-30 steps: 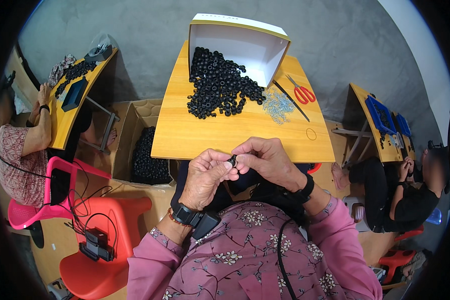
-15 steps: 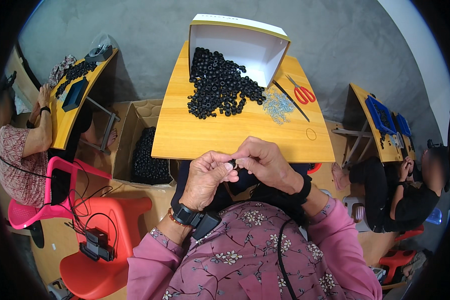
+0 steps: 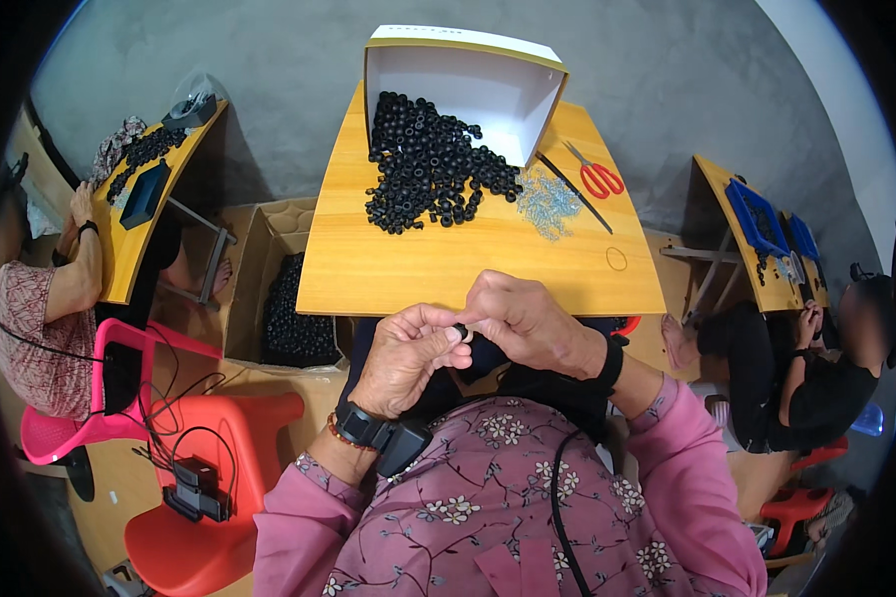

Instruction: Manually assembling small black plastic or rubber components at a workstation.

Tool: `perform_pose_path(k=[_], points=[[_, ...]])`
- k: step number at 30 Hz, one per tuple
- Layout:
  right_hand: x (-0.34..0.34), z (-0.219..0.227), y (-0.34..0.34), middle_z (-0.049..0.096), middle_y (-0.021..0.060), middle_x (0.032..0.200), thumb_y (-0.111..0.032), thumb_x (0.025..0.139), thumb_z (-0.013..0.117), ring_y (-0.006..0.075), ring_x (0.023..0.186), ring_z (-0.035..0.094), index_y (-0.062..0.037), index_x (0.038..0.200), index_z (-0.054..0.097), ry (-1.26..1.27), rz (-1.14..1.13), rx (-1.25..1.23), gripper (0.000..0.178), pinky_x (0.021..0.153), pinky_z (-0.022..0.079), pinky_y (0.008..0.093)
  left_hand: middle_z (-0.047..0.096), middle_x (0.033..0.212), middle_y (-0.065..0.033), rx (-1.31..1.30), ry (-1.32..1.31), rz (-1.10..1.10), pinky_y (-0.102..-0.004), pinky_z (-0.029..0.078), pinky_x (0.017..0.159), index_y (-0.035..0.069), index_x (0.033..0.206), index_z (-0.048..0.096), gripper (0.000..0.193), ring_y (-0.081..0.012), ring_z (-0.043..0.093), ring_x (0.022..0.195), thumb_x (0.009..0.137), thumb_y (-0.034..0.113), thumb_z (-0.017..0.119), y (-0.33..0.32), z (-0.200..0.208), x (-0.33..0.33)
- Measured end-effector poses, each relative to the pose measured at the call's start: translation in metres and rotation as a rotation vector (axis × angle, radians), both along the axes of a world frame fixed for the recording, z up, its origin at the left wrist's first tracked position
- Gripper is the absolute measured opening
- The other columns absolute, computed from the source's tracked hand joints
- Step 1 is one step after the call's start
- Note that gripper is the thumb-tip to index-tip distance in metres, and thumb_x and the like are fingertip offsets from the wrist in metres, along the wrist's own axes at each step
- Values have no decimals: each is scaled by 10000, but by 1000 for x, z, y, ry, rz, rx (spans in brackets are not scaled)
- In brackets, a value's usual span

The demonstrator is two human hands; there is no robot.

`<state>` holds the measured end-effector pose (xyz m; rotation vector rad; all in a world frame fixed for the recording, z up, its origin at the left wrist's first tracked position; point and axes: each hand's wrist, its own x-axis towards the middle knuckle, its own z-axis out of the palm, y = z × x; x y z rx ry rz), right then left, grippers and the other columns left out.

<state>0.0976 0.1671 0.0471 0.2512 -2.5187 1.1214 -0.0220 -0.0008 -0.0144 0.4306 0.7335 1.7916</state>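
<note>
Pink sleeves [image 3: 314, 517] reach down to my wrists. My left hand [image 3: 403, 358] pinches a small black piece [image 3: 461, 333] between thumb and fingers, on my side of the table's near edge. My right hand [image 3: 530, 326] is right up beside it, fingertips drawn in narrow (whether they grip anything, I cannot tell). Beyond, on the yellow table [image 3: 398, 284], a thin band [image 3: 616, 259] lies toward the right. Farther in come clear bits [image 3: 548, 204], then a black rod [image 3: 575, 194] and red-handled scissors [image 3: 595, 177], opened slightly. Left of the bits spreads a heap [image 3: 426, 174] of black pieces, running back into a white box [image 3: 513, 99] tipped on its side. Behind everything stands a grey wall [image 3: 289, 80].
</note>
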Motion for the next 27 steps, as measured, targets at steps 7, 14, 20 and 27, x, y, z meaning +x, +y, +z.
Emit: perform_pose_path(k=[7, 14, 20, 27], points=[[6, -2, 2, 530, 101, 824, 11, 880, 606, 304, 766, 558, -42, 987, 636, 12, 23, -10, 123, 667, 468, 377, 695, 974, -115, 2, -72, -98, -303, 628, 722, -29, 1079, 636, 135, -181, 712, 792, 945, -19, 617, 1, -5, -1], [9, 0, 2, 540, 101, 853, 10, 853, 638, 315, 781, 566, -66, 1019, 649, -9, 36, 71, 183, 677, 476, 382, 697, 974, -118, 24, -80, -95, -315, 632, 726, -14, 1058, 639, 120, -192, 718, 812, 941, -30, 616, 1, -6, 2], [12, -8, 6, 554, 102, 875, -26, 845, 650, 309, 816, 577, -69, 1039, 666, 2, 22, 93, 199, 693, 481, 389, 700, 961, -119, -37, -75, -86, -317, 635, 730, -15, 1063, 640, 129, -196, 719, 813, 940, -39, 612, 3, -1, 4], [8, -5, 4, 569, 92, 874, -61, 855, 653, 293, 821, 588, -85, 1034, 699, -28, -11, 61, 186, 708, 490, 383, 697, 973, -134, -90, -72, -67, -328, 637, 772, -23, 1027, 652, 102, -209, 719, 828, 940, -46, 605, 1, -1, 1]])
